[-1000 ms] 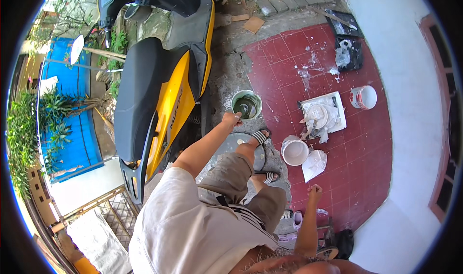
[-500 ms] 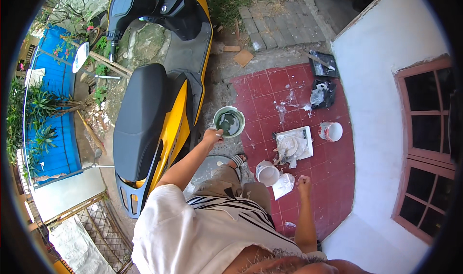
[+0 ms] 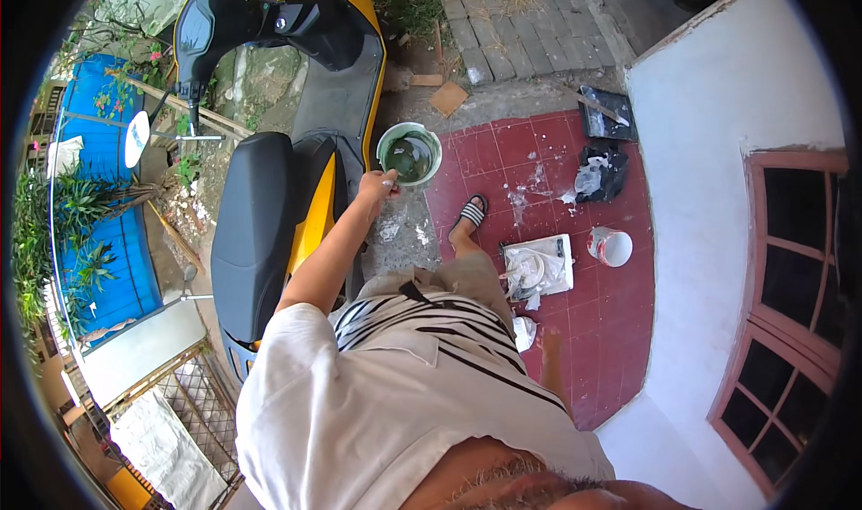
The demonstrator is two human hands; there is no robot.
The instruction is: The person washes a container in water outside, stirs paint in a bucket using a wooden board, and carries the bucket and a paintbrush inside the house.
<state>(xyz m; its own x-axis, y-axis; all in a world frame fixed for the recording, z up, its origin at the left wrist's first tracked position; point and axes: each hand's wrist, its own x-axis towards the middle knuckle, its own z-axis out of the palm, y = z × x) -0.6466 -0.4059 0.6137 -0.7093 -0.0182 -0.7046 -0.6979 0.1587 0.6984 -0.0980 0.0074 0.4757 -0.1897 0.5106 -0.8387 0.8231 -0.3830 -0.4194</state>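
My left hand [image 3: 380, 185] grips the near rim of a round pail [image 3: 435, 162], pale at the rim and green inside, with dark wet liquid in the bottom. It hangs beside a yellow and black scooter [image 3: 316, 214]. Low on my other side, my right hand [image 3: 550, 341] is smeared by motion and its fingers do not show clearly. The hand is nearest to a white bag or sheet [image 3: 524, 332], partly hidden by my body.
Ahead on the red tiles [image 3: 476, 155] lies a white tray [image 3: 561, 281] with crumpled plastic. Right of it stands a white bucket [image 3: 614, 248]. Beyond are a black plastic bag [image 3: 603, 173] and a dark tray [image 3: 606, 115]. A white wall [image 3: 691, 151] with windows bounds the right side.
I have stepped forward, a sandalled foot now on the tiles. The pail has moved up and left in view with my left hand. A white bucket near my legs is now hidden.
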